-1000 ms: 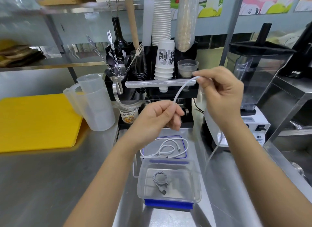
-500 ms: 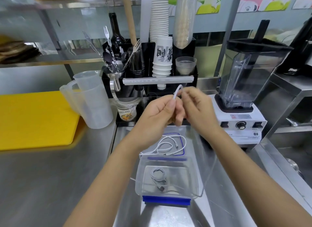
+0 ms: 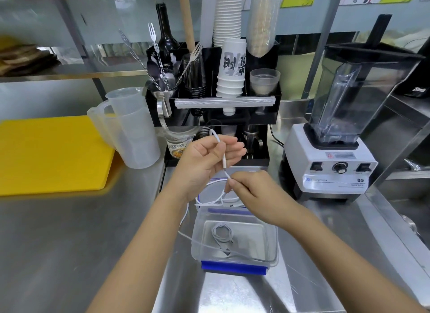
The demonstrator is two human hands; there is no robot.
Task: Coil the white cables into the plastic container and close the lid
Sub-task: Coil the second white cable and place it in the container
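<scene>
My left hand [image 3: 204,159] pinches a white cable [image 3: 223,160] with a small loop sticking up above its fingers. Just below, my right hand [image 3: 253,194] grips the same cable at its fingertips. The cable's slack drops past the left side of the clear plastic container [image 3: 270,242] and trails across its front. A coiled grey-white cable [image 3: 222,234] lies inside the container. Its blue-edged lid [image 3: 210,191] lies flat behind it, with another loose white cable [image 3: 230,199] on top, partly hidden by my right hand.
A white blender [image 3: 332,168] with a clear jug stands at the right. Behind my hands is a black organiser [image 3: 223,112] holding cups and utensils. Clear measuring jugs [image 3: 130,131] and a yellow cutting board [image 3: 51,154] are at the left on the steel counter.
My right hand came in from up high at the right to the left hand, then dropped below it along the cable. Both hands have lowered toward the container.
</scene>
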